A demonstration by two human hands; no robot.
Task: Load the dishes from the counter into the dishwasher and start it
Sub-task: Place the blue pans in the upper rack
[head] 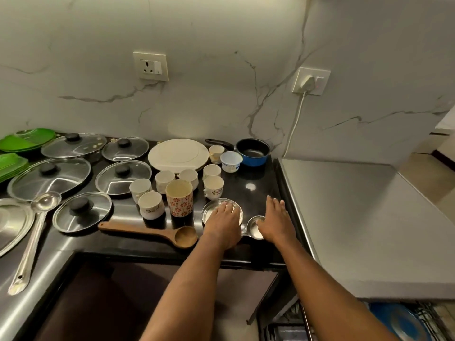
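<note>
Wall (221,45): pale marble-look slab with grey veins, spanning 9 through 3 o'clock. Switched socket (150,66) at 11 o'clock. Second socket (321,78) at 1 o'clock with a white plug (307,82) in it; white cord (294,126) drops toward the counter's back edge. Counter (256,173): glossy black, centre to 9 o'clock, one bright glare spot (250,186). Grey metal top (369,217) abuts it at 3 o'clock. Beige floor (428,175) beyond.

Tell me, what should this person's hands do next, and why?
Probably curl the left hand round the small round steel bowl and lift it. That hand lies over the bowl with fingers fairly straight, the right hand is spread flat by a small steel ladle, and the open dishwasher rack sits lower right.
</note>
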